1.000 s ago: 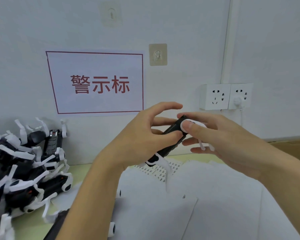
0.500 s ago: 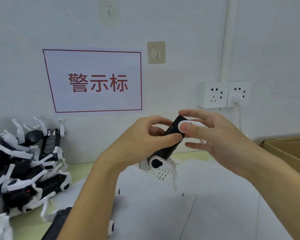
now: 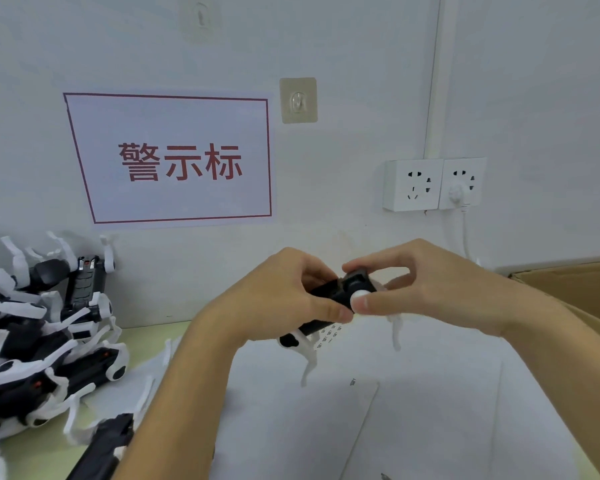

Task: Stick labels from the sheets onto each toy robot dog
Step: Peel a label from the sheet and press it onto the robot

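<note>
- a cardboard box [image 3: 568, 289] sits at the right edge, cut off by the frame; its contents cannot be seen.
- label sheets [image 3: 413, 410] cover the worktop [image 3: 39, 452]; the small print on one is too blurred to read.
- a pile of toy dogs [image 3: 39, 341] lies at the left, partly cut off.
- the toy robot dog [image 3: 340, 299] is held above the sheets, its body mostly hidden by both hands, white legs dangling.
- left hand [image 3: 284, 299] grips the body, fingers curled; right hand [image 3: 426, 289] pinches its upper end between thumb and forefinger.
</note>
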